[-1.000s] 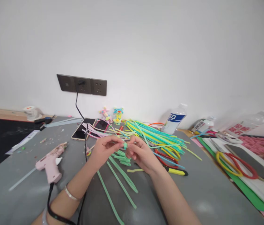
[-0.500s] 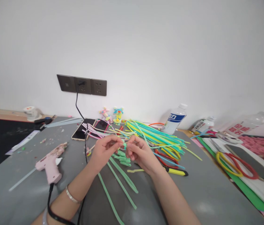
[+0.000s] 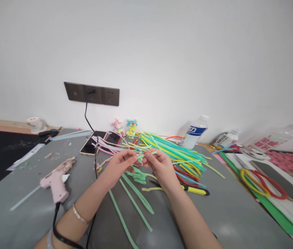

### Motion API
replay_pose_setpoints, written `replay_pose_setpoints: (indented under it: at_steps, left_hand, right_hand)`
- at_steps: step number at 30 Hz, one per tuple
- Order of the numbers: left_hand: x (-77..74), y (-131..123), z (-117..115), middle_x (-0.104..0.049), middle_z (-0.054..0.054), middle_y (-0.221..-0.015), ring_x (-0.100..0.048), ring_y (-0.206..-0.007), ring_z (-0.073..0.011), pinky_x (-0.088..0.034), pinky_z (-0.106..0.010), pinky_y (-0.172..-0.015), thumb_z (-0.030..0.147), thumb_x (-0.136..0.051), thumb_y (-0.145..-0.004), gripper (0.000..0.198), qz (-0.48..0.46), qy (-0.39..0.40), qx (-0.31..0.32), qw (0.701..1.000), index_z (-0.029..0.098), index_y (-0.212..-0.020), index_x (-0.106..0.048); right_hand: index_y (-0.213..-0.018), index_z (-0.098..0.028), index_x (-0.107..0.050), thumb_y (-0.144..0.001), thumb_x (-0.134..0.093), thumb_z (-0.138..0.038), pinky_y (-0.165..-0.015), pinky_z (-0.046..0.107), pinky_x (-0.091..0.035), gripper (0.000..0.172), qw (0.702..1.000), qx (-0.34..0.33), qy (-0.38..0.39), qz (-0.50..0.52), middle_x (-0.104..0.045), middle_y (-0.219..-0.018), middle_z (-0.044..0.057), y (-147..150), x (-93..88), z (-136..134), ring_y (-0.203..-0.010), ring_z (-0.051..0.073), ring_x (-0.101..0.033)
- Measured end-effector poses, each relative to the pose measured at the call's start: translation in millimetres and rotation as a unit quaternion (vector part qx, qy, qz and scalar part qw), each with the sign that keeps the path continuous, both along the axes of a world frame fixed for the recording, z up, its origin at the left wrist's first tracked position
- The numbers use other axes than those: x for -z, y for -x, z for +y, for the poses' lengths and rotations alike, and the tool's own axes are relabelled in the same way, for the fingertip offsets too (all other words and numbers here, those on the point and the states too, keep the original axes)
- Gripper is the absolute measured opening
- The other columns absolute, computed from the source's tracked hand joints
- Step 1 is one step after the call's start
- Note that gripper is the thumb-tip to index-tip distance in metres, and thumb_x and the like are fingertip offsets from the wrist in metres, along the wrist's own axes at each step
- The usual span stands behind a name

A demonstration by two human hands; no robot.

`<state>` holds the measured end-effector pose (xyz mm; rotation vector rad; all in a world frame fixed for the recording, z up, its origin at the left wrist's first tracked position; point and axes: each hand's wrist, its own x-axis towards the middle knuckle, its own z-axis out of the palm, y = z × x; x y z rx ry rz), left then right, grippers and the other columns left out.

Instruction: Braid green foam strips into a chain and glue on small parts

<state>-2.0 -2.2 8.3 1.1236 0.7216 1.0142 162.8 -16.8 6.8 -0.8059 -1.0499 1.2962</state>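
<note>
My left hand (image 3: 119, 166) and my right hand (image 3: 159, 165) meet over the grey table (image 3: 214, 211), fingers pinched together on a short green pipe cleaner piece (image 3: 141, 157) held between them. Below the hands lie several small folded green pieces (image 3: 138, 176) and three long green pipe cleaners (image 3: 133, 202). A big pile of green, yellow and blue pipe cleaners (image 3: 174, 148) lies just behind my right hand. My left wrist carries a bracelet.
A pink glue gun (image 3: 56, 179) with a black cord lies at the left. Two phones (image 3: 101, 141) and two small figures (image 3: 125, 127) sit near the wall sockets (image 3: 91, 94). A yellow cutter (image 3: 197, 190), red-handled pliers, a water bottle (image 3: 194, 132) and coloured rings (image 3: 262, 181) are at the right.
Both hands have risen slightly away from me, and the green piece now shows stretched out sideways between the fingertips. Everything else on the table is unmoved.
</note>
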Motion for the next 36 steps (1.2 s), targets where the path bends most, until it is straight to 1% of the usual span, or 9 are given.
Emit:
replay_pose_setpoints:
  at_steps: [3, 8, 15, 19, 25, 29, 31, 34, 36]
  left_hand:
    - [1.4, -0.5, 0.0, -0.067, -0.003, -0.078, -0.066, -0.074, -0.0152, -0.051, -0.021, -0.055, 0.041, -0.077, -0.074, 0.030, -0.028, 0.070, 0.065, 0.995, 0.016, -0.083, -0.063]
    - [3.2, 0.5, 1.9, -0.066, -0.002, -0.074, -0.063, -0.063, -0.0095, -0.048, -0.016, -0.052, 0.034, -0.080, -0.072, 0.027, -0.039, 0.096, 0.085, 0.991, 0.013, -0.080, -0.065]
    - [2.1, 3.4, 1.6, -0.069, -0.003, -0.072, -0.066, -0.062, -0.0100, -0.051, -0.016, -0.054, 0.032, -0.084, -0.068, 0.029, -0.033, 0.155, 0.132, 0.978, 0.011, -0.077, -0.065]
    - [2.5, 4.1, 1.0, -0.067, -0.001, -0.065, -0.064, -0.057, -0.0088, -0.053, -0.016, -0.053, 0.031, -0.087, -0.064, 0.032, -0.052, 0.202, 0.157, 0.965, 0.013, -0.078, -0.065]
    - [3.8, 1.8, 1.3, -0.068, -0.002, -0.066, -0.065, -0.059, -0.0080, -0.054, -0.015, -0.056, 0.029, -0.087, -0.064, 0.029, -0.067, 0.218, 0.153, 0.962, 0.011, -0.079, -0.069]
    - [4.9, 1.0, 1.4, -0.069, -0.003, -0.066, -0.065, -0.058, -0.0081, -0.054, -0.015, -0.057, 0.029, -0.088, -0.062, 0.030, -0.061, 0.216, 0.142, 0.964, 0.010, -0.077, -0.071]
    - [5.8, 0.6, 1.5, -0.069, -0.003, -0.066, -0.064, -0.057, -0.0078, -0.054, -0.016, -0.057, 0.029, -0.088, -0.061, 0.030, -0.059, 0.216, 0.133, 0.965, 0.009, -0.075, -0.071]
    - [7.0, 0.2, 2.0, -0.068, -0.002, -0.066, -0.063, -0.056, -0.0071, -0.054, -0.016, -0.057, 0.030, -0.089, -0.060, 0.030, -0.061, 0.212, 0.113, 0.969, 0.010, -0.075, -0.072]
    - [7.4, 0.4, 2.3, -0.068, -0.002, -0.067, -0.063, -0.057, -0.0070, -0.054, -0.016, -0.059, 0.030, -0.088, -0.062, 0.030, -0.061, 0.202, 0.110, 0.971, 0.010, -0.077, -0.072]
  right_hand:
    - [-0.073, -0.018, -0.068, -0.072, -0.080, -0.040, -0.056, 0.022, -0.044, 0.025, 0.999, -0.028, 0.028, -0.016, -0.065, -0.060, -0.002, -4.4, -0.8, 1.2, -0.054, 0.010, -0.056]
    - [-0.074, -0.017, -0.070, -0.072, -0.080, -0.040, -0.056, 0.022, -0.042, 0.025, 0.994, -0.083, 0.055, -0.053, -0.063, -0.060, -0.002, -6.9, 1.0, 1.3, -0.055, 0.010, -0.054]
    - [-0.072, -0.018, -0.069, -0.073, -0.078, -0.041, -0.060, 0.025, -0.044, 0.025, 0.989, -0.105, 0.038, -0.095, -0.065, -0.063, 0.000, -8.2, 3.6, 1.1, -0.058, 0.013, -0.056]
    - [-0.068, -0.017, -0.070, -0.075, -0.076, -0.044, -0.060, 0.025, -0.042, 0.028, 0.992, -0.072, 0.023, -0.103, -0.061, -0.062, -0.001, -7.6, 5.8, 1.4, -0.059, 0.012, -0.052]
    - [-0.067, -0.019, -0.066, -0.072, -0.078, -0.042, -0.060, 0.025, -0.043, 0.027, 0.997, -0.031, 0.014, -0.076, -0.061, -0.061, -0.002, -4.1, 2.3, 2.1, -0.058, 0.012, -0.051]
    - [-0.069, -0.020, -0.069, -0.073, -0.076, -0.044, -0.061, 0.026, -0.044, 0.026, 0.994, -0.005, -0.017, -0.112, -0.062, -0.063, -0.001, -4.9, -4.8, 0.9, -0.059, 0.013, -0.052]
    - [-0.070, -0.020, -0.069, -0.075, -0.075, -0.045, -0.062, 0.027, -0.045, 0.026, 0.990, 0.006, -0.032, -0.135, -0.065, -0.069, 0.001, -5.6, -6.8, 0.3, -0.061, 0.013, -0.053]
    - [-0.076, -0.021, -0.069, -0.073, -0.077, -0.040, -0.065, 0.029, -0.048, 0.021, 0.990, -0.012, -0.044, -0.136, -0.067, -0.078, 0.001, -6.2, -6.6, 0.2, -0.066, 0.015, -0.057]
    - [-0.079, -0.022, -0.069, -0.072, -0.079, -0.037, -0.067, 0.030, -0.049, 0.020, 0.989, -0.031, -0.049, -0.133, -0.066, -0.078, 0.001, -6.7, -5.1, 0.7, -0.069, 0.016, -0.059]
